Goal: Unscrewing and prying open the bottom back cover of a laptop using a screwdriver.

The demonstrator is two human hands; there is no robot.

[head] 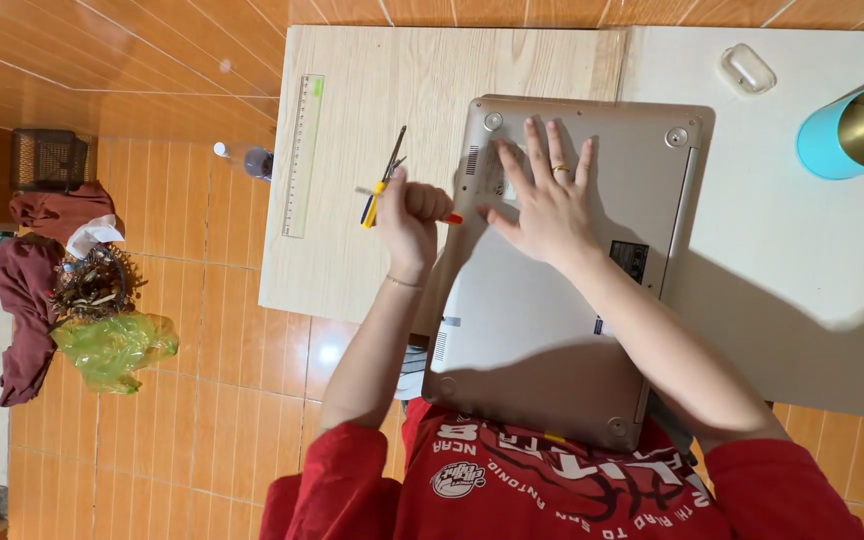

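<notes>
A silver laptop (562,330) lies bottom side up, partly on the table and partly over my lap. My right hand (542,200) rests flat on its underside near the far left corner, fingers spread, with a ring on one finger. My left hand (412,215) is closed in a fist by the laptop's left edge, gripping a screwdriver whose red handle end (452,218) sticks out toward my right thumb. The shaft and tip are hidden by the fist.
A yellow-and-blue screwdriver (374,200) and a dark thin tool (395,150) lie on the wooden board (352,270) beside a pale green ruler (302,155). A teal cup (857,130) and small white case (747,68) sit far right. A bottle (247,158), basket and cloths occupy the floor.
</notes>
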